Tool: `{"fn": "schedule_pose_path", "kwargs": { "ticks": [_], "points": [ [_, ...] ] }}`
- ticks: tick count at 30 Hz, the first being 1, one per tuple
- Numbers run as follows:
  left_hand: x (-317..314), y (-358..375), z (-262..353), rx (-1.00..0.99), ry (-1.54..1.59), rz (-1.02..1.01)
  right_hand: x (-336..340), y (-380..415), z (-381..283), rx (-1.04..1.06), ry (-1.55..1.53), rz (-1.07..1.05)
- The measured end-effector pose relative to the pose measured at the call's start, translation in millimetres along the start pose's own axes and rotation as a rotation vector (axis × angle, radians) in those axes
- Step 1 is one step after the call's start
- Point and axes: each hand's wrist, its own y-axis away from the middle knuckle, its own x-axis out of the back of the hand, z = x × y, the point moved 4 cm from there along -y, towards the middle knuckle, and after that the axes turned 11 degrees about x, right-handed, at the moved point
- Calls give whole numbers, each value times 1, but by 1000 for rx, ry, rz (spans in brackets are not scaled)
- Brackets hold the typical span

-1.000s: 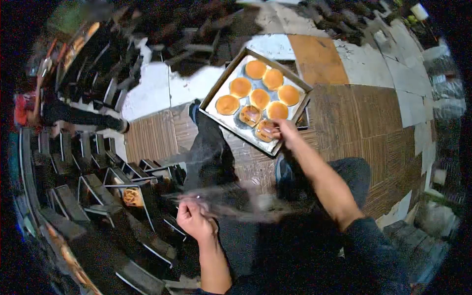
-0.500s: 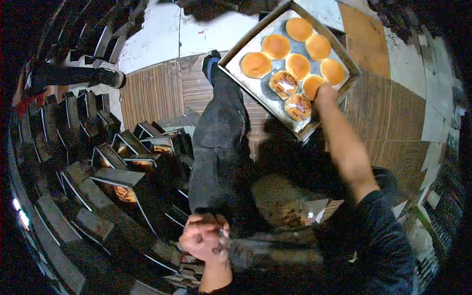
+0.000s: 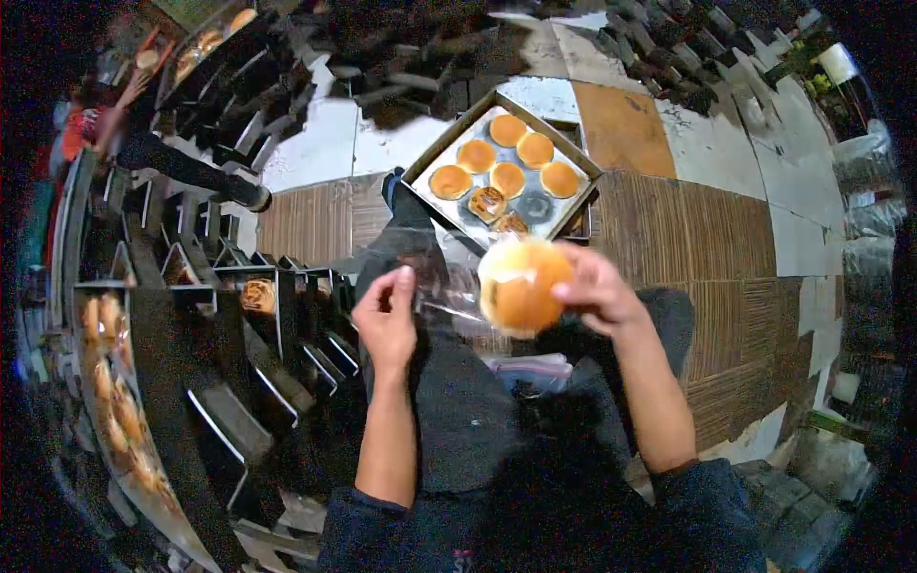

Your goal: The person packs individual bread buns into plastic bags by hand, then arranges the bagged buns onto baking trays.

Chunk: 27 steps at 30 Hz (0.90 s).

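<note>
My right hand (image 3: 602, 291) grips a round golden bun (image 3: 523, 291) at its right edge, raised in front of my lap. To its left, my left hand (image 3: 387, 315) is pinched on a clear plastic bag (image 3: 447, 291), which stretches toward the bun and is hard to see except for its glints. Beyond both hands, a metal baking tray (image 3: 576, 160) holds several plain buns (image 3: 508, 180) and a wrapped bun (image 3: 487, 204) with dark printing. Another printed wrapped bun (image 3: 513, 225) is partly hidden behind the raised one.
A stack of clear bags (image 3: 533, 371) lies by my lap. Stacked trays (image 3: 229, 420) crowd the left side, one long tray holding wrapped breads (image 3: 119, 411). Another person (image 3: 95, 134) reaches among trays at upper left. Brown floor tiles (image 3: 721, 239) extend right.
My right hand has lifted a bun off the tray and brought it back toward me. My left hand has risen from my lap, now with a clear bag. The view has shifted.
</note>
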Motion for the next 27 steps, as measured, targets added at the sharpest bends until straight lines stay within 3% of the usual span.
{"fn": "schedule_pose_path", "kwargs": {
  "ticks": [2, 6, 8, 10, 11, 12, 14, 15, 16, 18, 22, 24, 27],
  "points": [
    [4, 19, 13, -58, -85, -36, -17, 34, -3, -101, 94, 13],
    [10, 50, 28, -209, -161, -92, -47, 75, -10, -6, -133, 11],
    [5, 66, 57, -226, -198, -92, -71, 83, -15, 178, 67, 25],
    [-1, 85, 80, 130, 421, -284, -105, 92, -40, 445, 790, 0],
    [-5, 91, 80, 224, 638, -495, -120, 91, -42, 650, 921, -101],
    [-8, 98, 82, 229, 785, -504, -134, 91, -42, 856, 1047, -201],
    [-9, 111, 111, 156, 906, -470, -154, 93, -45, 876, 1166, -272],
    [-4, 113, 121, 115, 1135, -611, -160, 95, -46, 914, 1156, -274],
    [2, 119, 131, 29, 895, -500, -165, 99, -47, 948, 1148, -274],
    [3, 148, 131, -182, 769, -306, -167, 103, -52, 978, 1162, -256],
    [10, 152, 154, -126, 1249, -618, -171, 111, -63, 1138, 1169, -319],
    [5, 137, 147, -185, 1187, -701, -174, 106, -65, 1133, 1299, -391],
    [-28, 143, 112, -185, 883, -672, -174, 93, -67, 1004, 1413, -265]
  ]
}}
